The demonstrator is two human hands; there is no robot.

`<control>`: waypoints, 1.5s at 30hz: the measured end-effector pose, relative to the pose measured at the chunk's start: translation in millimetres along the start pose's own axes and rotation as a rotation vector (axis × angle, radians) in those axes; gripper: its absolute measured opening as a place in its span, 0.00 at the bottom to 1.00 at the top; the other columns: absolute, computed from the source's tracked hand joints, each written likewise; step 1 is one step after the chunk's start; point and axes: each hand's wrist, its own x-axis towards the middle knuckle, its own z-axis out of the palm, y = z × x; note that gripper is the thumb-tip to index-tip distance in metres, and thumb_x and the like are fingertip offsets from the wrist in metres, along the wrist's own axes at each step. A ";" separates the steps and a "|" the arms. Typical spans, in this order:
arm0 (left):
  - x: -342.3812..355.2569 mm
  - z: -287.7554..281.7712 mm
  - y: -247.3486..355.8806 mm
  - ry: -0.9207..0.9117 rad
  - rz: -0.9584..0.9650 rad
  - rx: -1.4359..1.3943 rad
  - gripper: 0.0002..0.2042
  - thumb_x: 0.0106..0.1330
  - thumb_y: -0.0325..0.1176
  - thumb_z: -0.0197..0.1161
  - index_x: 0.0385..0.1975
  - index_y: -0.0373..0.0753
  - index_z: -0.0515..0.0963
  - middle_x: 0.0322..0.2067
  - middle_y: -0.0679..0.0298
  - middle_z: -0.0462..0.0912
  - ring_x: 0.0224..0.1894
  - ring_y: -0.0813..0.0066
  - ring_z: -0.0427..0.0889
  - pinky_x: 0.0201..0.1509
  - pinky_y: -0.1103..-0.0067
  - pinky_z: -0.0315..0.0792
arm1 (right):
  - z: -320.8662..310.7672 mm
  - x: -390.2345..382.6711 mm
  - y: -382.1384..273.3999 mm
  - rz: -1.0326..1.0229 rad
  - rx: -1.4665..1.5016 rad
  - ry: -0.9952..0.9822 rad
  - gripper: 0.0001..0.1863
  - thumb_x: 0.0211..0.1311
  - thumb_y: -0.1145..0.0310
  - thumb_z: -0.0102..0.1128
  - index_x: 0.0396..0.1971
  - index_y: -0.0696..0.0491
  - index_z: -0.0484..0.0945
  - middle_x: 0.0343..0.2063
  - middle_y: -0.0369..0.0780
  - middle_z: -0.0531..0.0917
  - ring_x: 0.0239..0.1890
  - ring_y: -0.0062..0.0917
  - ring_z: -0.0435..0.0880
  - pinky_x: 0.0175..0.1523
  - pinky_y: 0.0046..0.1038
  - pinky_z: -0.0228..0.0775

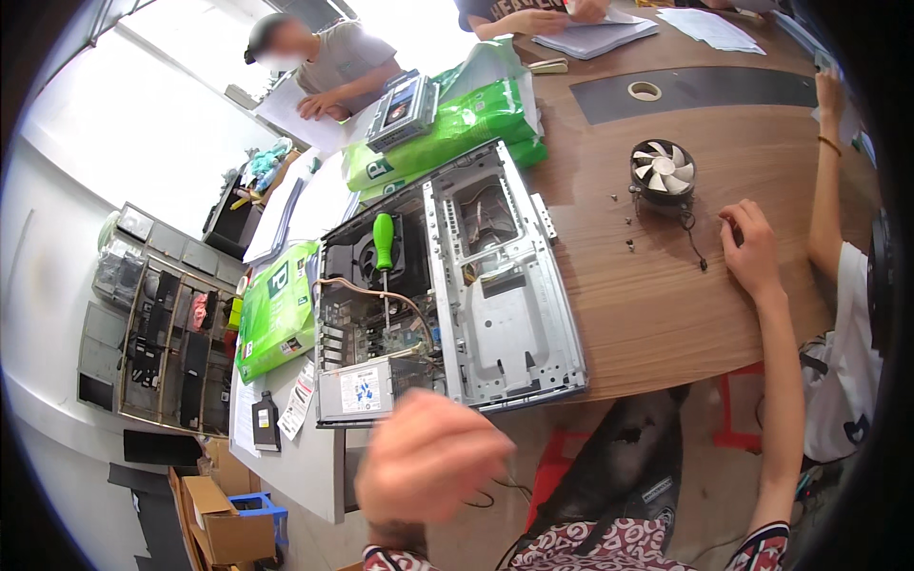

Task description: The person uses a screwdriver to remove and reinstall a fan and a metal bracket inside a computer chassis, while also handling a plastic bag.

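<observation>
An open computer case [505, 352] lies across the table edge, a green-handled screwdriver [384, 247] resting inside it above the circuit board. My left hand [424, 457] is blurred over the case's near edge, fingers curled together; what is in them, if anything, is hidden. To the right, my right hand [747, 247] rests on the wooden table [628, 333], loosely bent and holding nothing I can see. Near it sits a round black cooler fan [663, 171] with a cable and plug, beside a few small screws [630, 246].
Green paper packs [276, 309] flank the case, one bearing a metal drive cage [400, 112]. A co-worker [338, 62] handles papers across the table; another's hands [538, 21] and an arm at right [826, 200] are in view. A tape roll [644, 90] lies behind the fan.
</observation>
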 end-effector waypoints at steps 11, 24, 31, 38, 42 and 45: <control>86.3 -94.3 -200.5 0.126 -0.461 0.668 0.15 0.63 0.42 0.64 0.26 0.33 0.82 0.16 0.59 0.80 0.18 0.71 0.77 0.25 0.75 0.69 | 0.4 3.0 1.7 -0.021 -0.032 0.025 0.04 0.57 0.78 0.56 0.32 0.58 0.76 0.32 0.44 0.76 0.37 0.40 0.77 0.41 0.36 0.69; 58.6 -89.7 -206.9 -0.240 -0.594 0.418 0.12 0.54 0.35 0.69 0.28 0.31 0.83 0.20 0.56 0.82 0.23 0.67 0.80 0.32 0.74 0.74 | -0.1 0.3 10.4 -0.011 0.029 -0.005 0.03 0.58 0.82 0.55 0.32 0.60 0.75 0.30 0.43 0.75 0.31 0.33 0.76 0.38 0.29 0.70; 56.8 -101.4 -200.9 -0.375 -0.741 0.324 0.09 0.53 0.32 0.68 0.30 0.33 0.85 0.22 0.61 0.84 0.25 0.74 0.81 0.32 0.76 0.75 | 2.0 0.9 11.5 -0.021 0.026 -0.022 0.03 0.58 0.82 0.55 0.32 0.61 0.75 0.30 0.42 0.74 0.31 0.31 0.76 0.37 0.28 0.70; 59.1 -104.1 -190.1 -0.514 -0.763 0.259 0.09 0.53 0.34 0.72 0.31 0.38 0.86 0.26 0.66 0.85 0.30 0.79 0.80 0.37 0.80 0.73 | 0.2 2.3 10.2 -0.023 0.001 -0.026 0.02 0.58 0.82 0.55 0.31 0.61 0.75 0.30 0.42 0.74 0.31 0.31 0.76 0.37 0.27 0.70; 58.6 -105.1 -190.5 -0.506 -0.732 0.264 0.09 0.50 0.32 0.73 0.31 0.36 0.85 0.22 0.64 0.83 0.24 0.79 0.76 0.30 0.79 0.71 | -0.1 2.9 9.8 -0.022 0.005 -0.025 0.02 0.58 0.82 0.55 0.31 0.61 0.75 0.30 0.43 0.74 0.31 0.31 0.77 0.38 0.27 0.70; 57.4 -104.2 -189.9 -0.449 -0.562 0.197 0.08 0.52 0.30 0.71 0.30 0.35 0.84 0.22 0.65 0.82 0.25 0.80 0.77 0.32 0.80 0.72 | -1.3 3.3 10.6 -0.008 0.000 -0.032 0.02 0.58 0.82 0.55 0.31 0.61 0.75 0.30 0.43 0.75 0.31 0.31 0.77 0.38 0.28 0.70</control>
